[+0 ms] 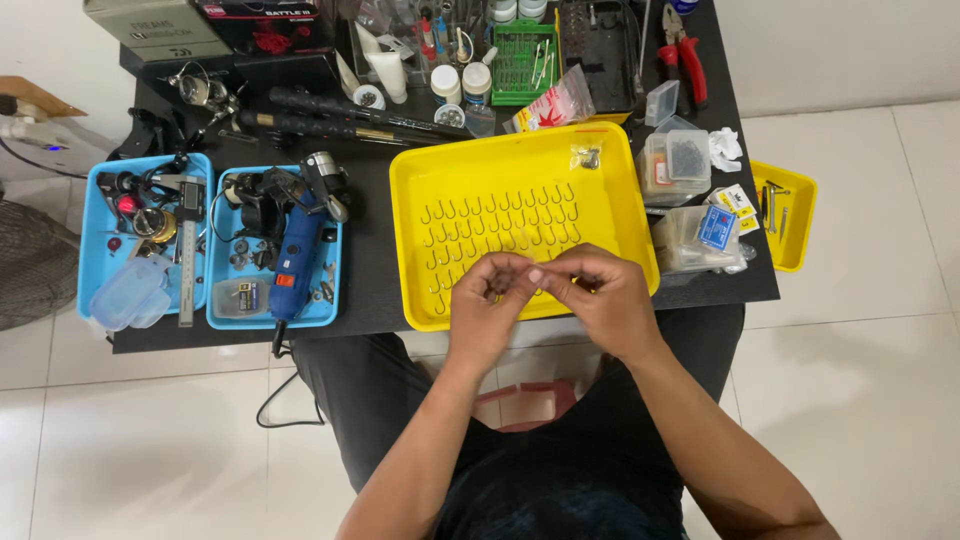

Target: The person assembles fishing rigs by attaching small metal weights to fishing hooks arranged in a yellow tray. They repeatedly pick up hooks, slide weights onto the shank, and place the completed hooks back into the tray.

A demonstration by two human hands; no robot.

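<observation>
Fish hooks (pixel 500 225) lie in neat rows on the floor of a yellow tray (pixel 420 170) that sits on a dark surface (pixel 365 260), and both hands work over the tray's near edge. The left hand (pixel 487 300) and the right hand (pixel 600 295) meet fingertip to fingertip, each with thumb and forefinger pinched nearly closed. What sits between them is too small to make out; it is probably a single hook, perhaps with fine line, but the view does not settle it. The rest of each hand curls loosely, and nothing else is held.

The step in hand appears to be fine work on one small piece, held just above the near rows of hooks. Any further move calls for a steady, light pinch and short motions, since the piece is tiny and sharp, and the laid-out rows directly below could be disturbed by a dropped wrist.

To the left on the surface stand two blue trays: the near-left one (pixel 95 250) carries small parts, a clear tub and a caliper, and the one beside it (pixel 222 310) holds a blue rotary tool (pixel 295 260) and dark reel parts. At the far side lie dark rod sections (pixel 350 115), small white bottles (pixel 460 85) and a green rack (pixel 520 60). Red-handled pliers (pixel 685 55) rest far right, clear plastic boxes (pixel 680 160) sit just right of the yellow tray, and a smaller yellow tray (pixel 800 210) juts over the surface's right edge.
</observation>
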